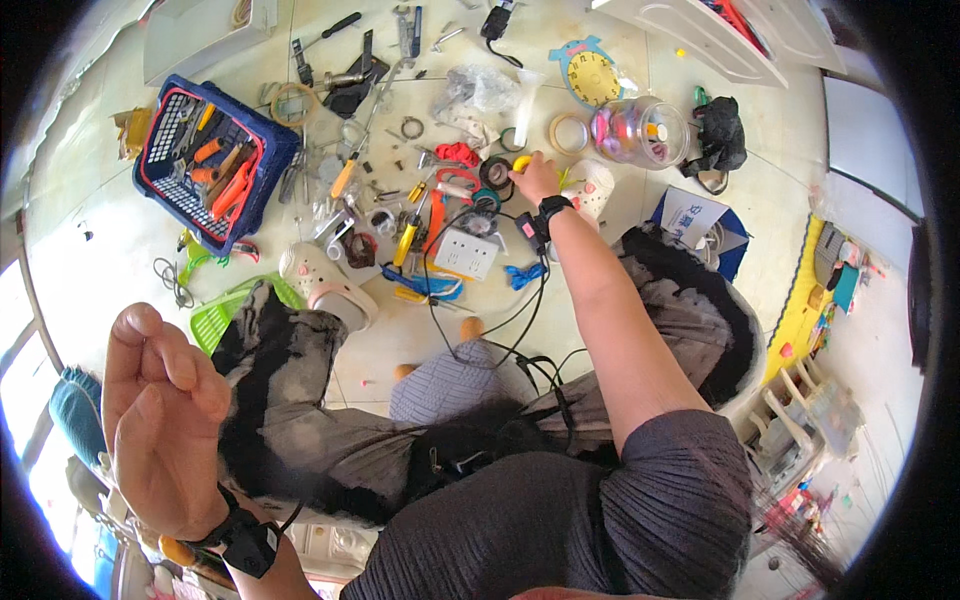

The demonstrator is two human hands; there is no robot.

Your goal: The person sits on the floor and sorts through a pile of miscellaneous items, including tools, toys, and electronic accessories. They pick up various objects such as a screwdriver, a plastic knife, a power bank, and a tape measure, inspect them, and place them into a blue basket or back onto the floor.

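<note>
Stretched forward over the floor, my right hand point(538, 180) has thumb and fingers around a small yellow ring point(521, 163), probably a tape roll. Just left of it lies a black tape roll point(496, 173). Red-handled scissors point(457, 182) and a teal tape roll point(487, 199) are close by. To the right of the hand is a white clog point(592, 187) on my foot. My left hand point(161, 427) is raised at the lower left, palm up and holding nothing, fingers slightly curled. Both wrists wear black strapped devices with cables.
A blue basket point(259, 214) of tools stands at left, beyond a green basket point(206, 319). Several tools, including a yellow screwdriver point(407, 238), surround a white socket panel point(466, 253). A clear jar point(646, 133) lies right of a tan tape roll point(568, 134). Black cable point(429, 300) loops before me.
</note>
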